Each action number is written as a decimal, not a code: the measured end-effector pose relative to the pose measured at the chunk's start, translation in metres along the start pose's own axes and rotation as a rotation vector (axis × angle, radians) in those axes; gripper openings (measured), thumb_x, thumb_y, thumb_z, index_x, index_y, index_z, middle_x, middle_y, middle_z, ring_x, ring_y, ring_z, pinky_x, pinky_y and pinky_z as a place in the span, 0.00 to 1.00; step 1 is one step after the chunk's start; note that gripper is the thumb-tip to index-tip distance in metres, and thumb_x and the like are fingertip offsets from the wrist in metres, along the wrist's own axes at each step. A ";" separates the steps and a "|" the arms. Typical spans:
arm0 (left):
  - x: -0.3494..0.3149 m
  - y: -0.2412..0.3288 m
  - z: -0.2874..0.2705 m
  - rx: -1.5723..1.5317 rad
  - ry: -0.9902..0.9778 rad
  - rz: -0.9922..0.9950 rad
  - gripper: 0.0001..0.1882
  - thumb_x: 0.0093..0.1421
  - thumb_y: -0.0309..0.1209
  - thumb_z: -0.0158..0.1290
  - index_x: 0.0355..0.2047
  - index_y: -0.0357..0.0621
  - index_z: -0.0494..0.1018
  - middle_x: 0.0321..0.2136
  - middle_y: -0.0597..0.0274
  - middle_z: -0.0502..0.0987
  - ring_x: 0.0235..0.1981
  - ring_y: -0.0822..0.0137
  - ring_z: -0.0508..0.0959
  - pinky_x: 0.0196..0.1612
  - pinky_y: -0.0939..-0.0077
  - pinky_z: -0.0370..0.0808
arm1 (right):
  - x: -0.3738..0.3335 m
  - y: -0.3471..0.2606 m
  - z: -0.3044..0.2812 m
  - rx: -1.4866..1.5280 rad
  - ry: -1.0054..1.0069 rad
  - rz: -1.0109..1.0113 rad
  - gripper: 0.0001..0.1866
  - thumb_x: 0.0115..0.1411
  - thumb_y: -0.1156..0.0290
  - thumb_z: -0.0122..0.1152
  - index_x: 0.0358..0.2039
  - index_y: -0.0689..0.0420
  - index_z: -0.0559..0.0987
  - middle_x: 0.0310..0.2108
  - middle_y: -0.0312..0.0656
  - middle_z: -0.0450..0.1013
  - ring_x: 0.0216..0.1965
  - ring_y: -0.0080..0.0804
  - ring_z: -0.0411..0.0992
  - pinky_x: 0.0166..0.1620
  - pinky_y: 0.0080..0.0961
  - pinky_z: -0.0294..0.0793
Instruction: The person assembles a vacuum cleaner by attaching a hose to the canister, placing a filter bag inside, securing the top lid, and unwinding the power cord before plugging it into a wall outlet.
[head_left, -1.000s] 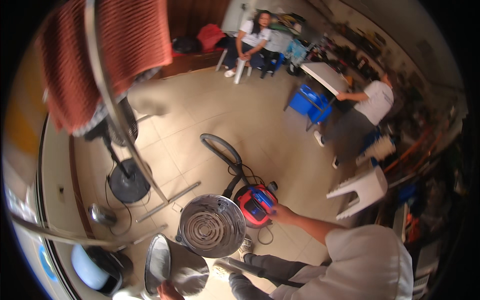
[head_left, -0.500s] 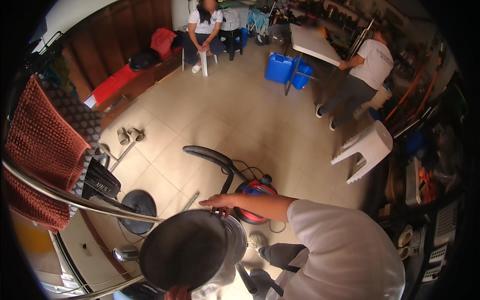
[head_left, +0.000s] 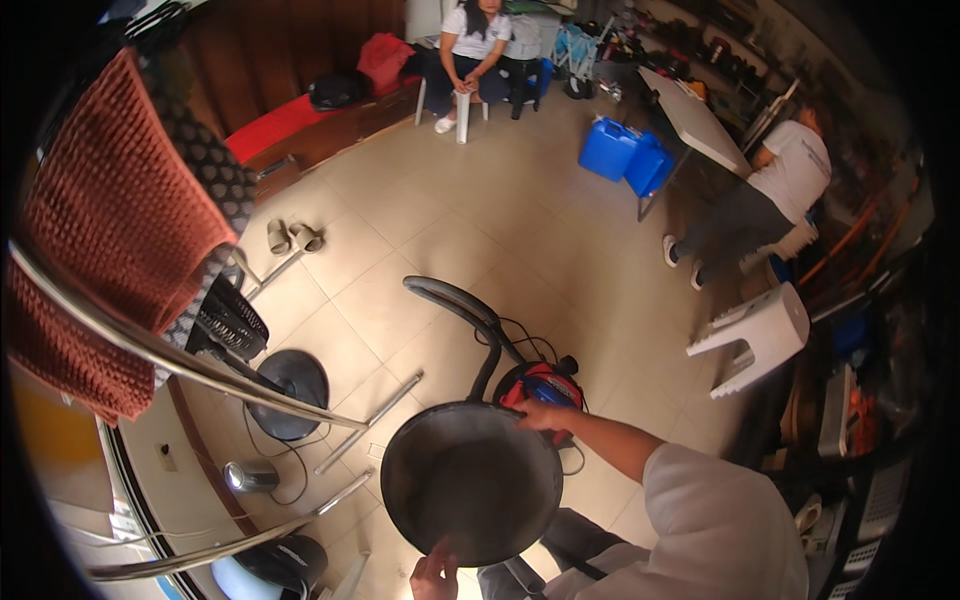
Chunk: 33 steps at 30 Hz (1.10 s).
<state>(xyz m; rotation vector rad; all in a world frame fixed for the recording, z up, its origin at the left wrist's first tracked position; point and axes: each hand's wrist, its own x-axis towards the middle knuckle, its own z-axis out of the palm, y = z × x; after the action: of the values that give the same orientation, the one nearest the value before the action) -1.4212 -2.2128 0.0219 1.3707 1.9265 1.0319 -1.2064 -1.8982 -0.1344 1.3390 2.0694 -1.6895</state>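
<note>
1. Beige floor tiles (head_left: pixel 400 230) spread under a workshop-like room, with people seated and bending at the far side.
2. Above the floor, near a red motor unit (head_left: pixel 540 385), the person holds a round dark metal pan (head_left: pixel 470 480) flat between both hands.
3. Right hand (head_left: pixel 540 412) reaches out on a straight arm, grip closed on the far rim.
4. Left hand (head_left: pixel 435 572) pinches the near rim (only its fingers show).
5. Keeping the two holds opposite each other should stop the pan tipping.
</note>
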 end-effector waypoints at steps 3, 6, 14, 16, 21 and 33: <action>-0.020 -0.037 0.013 0.086 0.002 -0.208 0.18 0.53 0.27 0.46 0.46 0.42 0.65 0.29 0.49 0.74 0.29 0.54 0.73 0.32 0.65 0.71 | -0.004 -0.010 0.026 -0.074 -0.011 0.089 0.20 0.47 0.73 0.56 0.43 0.62 0.69 0.35 0.45 0.71 0.38 0.32 0.69 0.41 0.27 0.67; -0.031 -0.063 0.024 0.152 0.064 -0.323 0.18 0.49 0.24 0.48 0.43 0.40 0.66 0.25 0.53 0.73 0.27 0.57 0.74 0.28 0.67 0.71 | 0.014 0.011 0.055 -0.117 0.053 0.107 0.22 0.47 0.75 0.55 0.45 0.63 0.67 0.38 0.47 0.70 0.39 0.35 0.68 0.42 0.27 0.66; -0.027 -0.079 0.049 -0.097 0.375 -0.444 0.31 0.47 0.18 0.48 0.53 0.41 0.53 0.48 0.47 0.57 0.42 0.56 0.67 0.33 0.76 0.71 | 0.021 0.019 0.068 -0.293 0.489 -0.226 0.19 0.43 0.81 0.52 0.39 0.54 0.68 0.37 0.48 0.68 0.40 0.44 0.67 0.43 0.29 0.65; -0.021 -0.082 0.058 -0.062 0.400 -0.587 0.33 0.46 0.19 0.49 0.54 0.40 0.52 0.50 0.48 0.55 0.29 0.64 0.72 0.30 0.77 0.71 | 0.017 0.021 0.070 -0.256 0.588 -0.268 0.19 0.44 0.81 0.52 0.39 0.56 0.67 0.36 0.48 0.68 0.40 0.45 0.67 0.43 0.29 0.65; -0.025 -0.073 0.064 -0.110 0.347 -0.666 0.31 0.45 0.21 0.51 0.53 0.40 0.56 0.41 0.55 0.68 0.18 0.73 0.70 0.24 0.80 0.71 | 0.002 0.025 0.070 -0.281 0.747 -0.333 0.19 0.43 0.80 0.52 0.39 0.58 0.66 0.36 0.48 0.67 0.40 0.45 0.66 0.42 0.32 0.64; -0.044 -0.104 0.097 0.101 0.367 -0.661 0.30 0.48 0.26 0.47 0.53 0.44 0.55 0.44 0.51 0.68 0.40 0.56 0.72 0.39 0.69 0.70 | 0.000 0.061 0.071 -0.300 0.380 -0.064 0.24 0.47 0.72 0.56 0.46 0.62 0.63 0.42 0.54 0.65 0.45 0.49 0.64 0.47 0.31 0.63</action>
<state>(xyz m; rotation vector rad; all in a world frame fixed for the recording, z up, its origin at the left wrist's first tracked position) -1.3846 -2.2476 -0.1179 0.5155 2.4767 0.8902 -1.1918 -1.9602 -0.2025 1.5979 2.4681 -1.1454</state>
